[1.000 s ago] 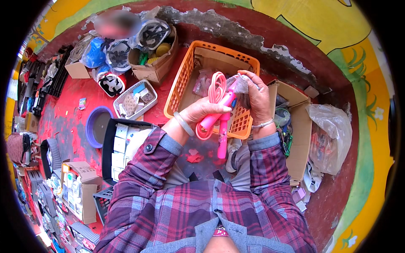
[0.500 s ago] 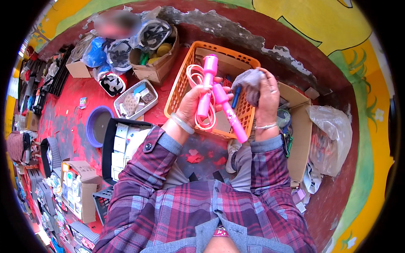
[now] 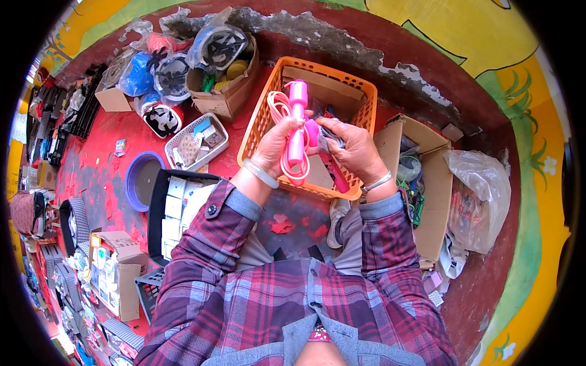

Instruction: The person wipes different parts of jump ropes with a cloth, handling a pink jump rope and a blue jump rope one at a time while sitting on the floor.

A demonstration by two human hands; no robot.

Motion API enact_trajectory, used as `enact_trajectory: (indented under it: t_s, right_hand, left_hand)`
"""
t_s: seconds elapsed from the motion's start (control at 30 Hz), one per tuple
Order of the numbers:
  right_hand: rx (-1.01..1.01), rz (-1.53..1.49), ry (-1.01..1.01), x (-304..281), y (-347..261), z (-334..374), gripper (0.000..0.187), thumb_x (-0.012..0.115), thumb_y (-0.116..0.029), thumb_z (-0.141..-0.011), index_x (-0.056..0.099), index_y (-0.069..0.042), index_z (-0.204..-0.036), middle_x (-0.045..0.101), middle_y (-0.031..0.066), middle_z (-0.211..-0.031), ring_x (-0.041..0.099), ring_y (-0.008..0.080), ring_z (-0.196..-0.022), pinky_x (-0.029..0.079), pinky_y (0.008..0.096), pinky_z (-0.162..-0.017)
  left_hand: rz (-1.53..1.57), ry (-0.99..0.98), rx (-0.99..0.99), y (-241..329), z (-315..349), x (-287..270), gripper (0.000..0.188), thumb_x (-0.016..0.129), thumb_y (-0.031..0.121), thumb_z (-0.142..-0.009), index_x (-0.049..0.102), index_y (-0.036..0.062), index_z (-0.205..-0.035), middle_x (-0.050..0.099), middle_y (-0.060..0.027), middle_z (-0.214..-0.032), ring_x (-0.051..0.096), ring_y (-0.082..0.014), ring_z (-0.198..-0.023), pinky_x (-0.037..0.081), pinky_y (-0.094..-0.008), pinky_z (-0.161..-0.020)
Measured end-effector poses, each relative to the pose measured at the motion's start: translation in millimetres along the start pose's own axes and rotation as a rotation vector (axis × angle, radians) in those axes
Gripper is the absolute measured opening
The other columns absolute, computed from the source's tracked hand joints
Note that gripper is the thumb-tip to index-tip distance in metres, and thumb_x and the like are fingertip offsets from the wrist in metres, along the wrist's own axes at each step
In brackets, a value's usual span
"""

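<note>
My left hand (image 3: 268, 150) is closed around a pink skipping rope (image 3: 297, 128), its pale pink cord coiled beside one upright handle. The second handle slants down to the right, its middle covered by my fingers. My right hand (image 3: 359, 154) pinches a grey cloth (image 3: 333, 136) and presses it around that slanted handle. Both hands are above an orange plastic basket (image 3: 259, 125), in which a cardboard piece and some small things show, partly hidden.
To the right, an open cardboard box (image 3: 434, 189) holds tangled cords beside a clear plastic bag (image 3: 479, 201). On the left are a white basket (image 3: 201, 163), a purple basin (image 3: 130, 183) and a black crate of white boxes (image 3: 174, 207). Bagged helmets (image 3: 218, 49) sit behind them.
My right hand has come left and down with the grey cloth, from beside the rope onto the slanted handle. My left hand holds the rope in nearly the same place.
</note>
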State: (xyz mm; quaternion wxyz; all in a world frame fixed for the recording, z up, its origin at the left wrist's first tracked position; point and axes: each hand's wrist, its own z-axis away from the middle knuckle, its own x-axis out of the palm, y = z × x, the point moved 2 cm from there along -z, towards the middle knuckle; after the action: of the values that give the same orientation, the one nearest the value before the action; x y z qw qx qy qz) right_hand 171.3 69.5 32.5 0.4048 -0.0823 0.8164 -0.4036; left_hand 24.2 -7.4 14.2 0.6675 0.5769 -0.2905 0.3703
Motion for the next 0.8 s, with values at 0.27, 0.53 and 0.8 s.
enact_trajectory:
  t_s: [0.27, 0.53, 0.8]
  right_hand:
    - [0.466, -0.946, 0.128, -34.8, 16.6, 5.4, 0.028, 0.051, -0.011, -0.091, 0.054, 0.001, -0.116, 0.063, 0.0061, -0.095, 0.062, 0.0113, -0.081, 0.050, 0.0226, -0.070]
    - [0.475, -0.561, -0.201, 11.1, 8.8, 5.1, 0.057, 0.063, -0.017, -0.081, 0.040, 0.001, -0.131, 0.056, 0.0110, -0.115, 0.053, 0.0147, -0.103, 0.042, 0.0271, -0.089]
    - [0.465, -0.550, -0.253, 13.5, 3.2, -3.0, 0.051, 0.066, -0.018, -0.071, 0.052, 0.000, -0.116, 0.061, 0.0046, -0.092, 0.055, 0.0112, -0.081, 0.045, 0.0252, -0.074]
  left_hand:
    - [0.010, 0.052, 0.000, 5.8, -7.9, -15.4, 0.038, 0.055, 0.022, -0.086, 0.043, 0.0011, -0.116, 0.056, -0.0164, -0.098, 0.061, -0.0283, -0.092, 0.054, -0.0401, -0.078]
    - [-0.081, 0.081, 0.127, -3.4, -9.0, -16.0, 0.041, 0.057, 0.021, -0.084, 0.043, 0.0037, -0.119, 0.057, -0.0172, -0.108, 0.062, -0.0262, -0.092, 0.057, -0.0328, -0.067]
    - [-0.069, 0.006, 0.160, -6.6, -7.0, -11.2, 0.041, 0.058, 0.017, -0.083, 0.042, 0.0053, -0.119, 0.057, -0.0127, -0.104, 0.060, -0.0235, -0.091, 0.056, -0.0325, -0.067]
